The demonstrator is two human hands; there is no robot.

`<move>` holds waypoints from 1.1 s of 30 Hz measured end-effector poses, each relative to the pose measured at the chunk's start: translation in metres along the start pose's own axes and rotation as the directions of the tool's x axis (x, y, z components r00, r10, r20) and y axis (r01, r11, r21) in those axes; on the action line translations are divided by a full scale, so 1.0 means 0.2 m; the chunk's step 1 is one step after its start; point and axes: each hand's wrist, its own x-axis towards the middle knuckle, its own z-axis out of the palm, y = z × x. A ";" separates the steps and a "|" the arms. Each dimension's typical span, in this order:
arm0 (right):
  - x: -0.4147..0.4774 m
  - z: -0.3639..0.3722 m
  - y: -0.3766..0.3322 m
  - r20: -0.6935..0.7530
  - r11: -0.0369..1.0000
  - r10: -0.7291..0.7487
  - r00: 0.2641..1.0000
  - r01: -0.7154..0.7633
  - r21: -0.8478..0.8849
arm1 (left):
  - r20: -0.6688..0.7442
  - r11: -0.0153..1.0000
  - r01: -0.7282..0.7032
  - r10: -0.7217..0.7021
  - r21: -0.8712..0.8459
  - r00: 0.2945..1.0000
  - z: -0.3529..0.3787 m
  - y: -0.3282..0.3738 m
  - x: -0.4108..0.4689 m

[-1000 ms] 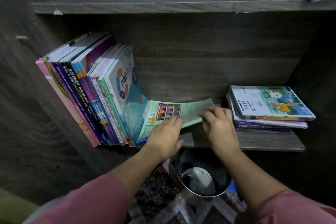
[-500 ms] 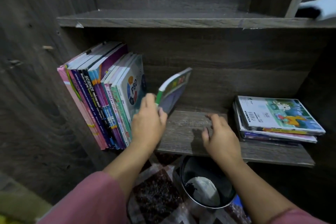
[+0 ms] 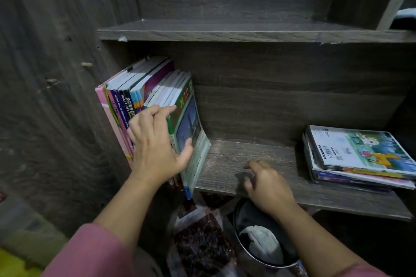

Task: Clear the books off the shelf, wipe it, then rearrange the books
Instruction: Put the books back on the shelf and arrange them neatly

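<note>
Standing a green workbook up at the right end of the row of upright books, far left of the shelf. Done with the left hand: thumb laid on the cover, fingers bent across the spines beside it, so gripping the workbook and pressing it leftward into the row. Long axis of the workbook near vertical, top leaning left with the others, lower cover bowed out to the right, foot at the shelf's front edge and seemingly overhanging it a little. Right hand at the front edge of the bare middle of the shelf, fingers loosely curled, tips touching or just above the board (cannot tell which), holding nothing. Off to its right, well apart from the row: a flat stack of books, covers up, long axes running back into the shelf. Far nearer to the right hand than to the left. Judged: rearranging stage, with the flat stack probably next to go upright; would call for a reach rightward with the free hand, then a turn to bring spines outward. Risk judged in the leaning row slumping rightward once let go. Below the shelf, a metal bucket with a pale cloth in it.
</note>
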 end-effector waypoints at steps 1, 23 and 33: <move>0.01 0.02 -0.01 0.024 1.000 -0.016 1.000 0.016 0.005 | 0.041 1.000 -0.007 0.008 -0.010 0.999 -0.02 -0.01 0.00; 0.10 0.51 -0.29 0.250 0.973 -0.213 0.945 0.181 0.145 | 0.156 0.997 -0.034 0.045 -0.075 0.987 -0.15 -0.19 0.06; 0.27 0.62 -0.32 0.147 0.966 -0.242 0.959 0.223 0.134 | 0.163 0.999 -0.015 0.022 -0.039 0.986 -0.13 -0.22 0.08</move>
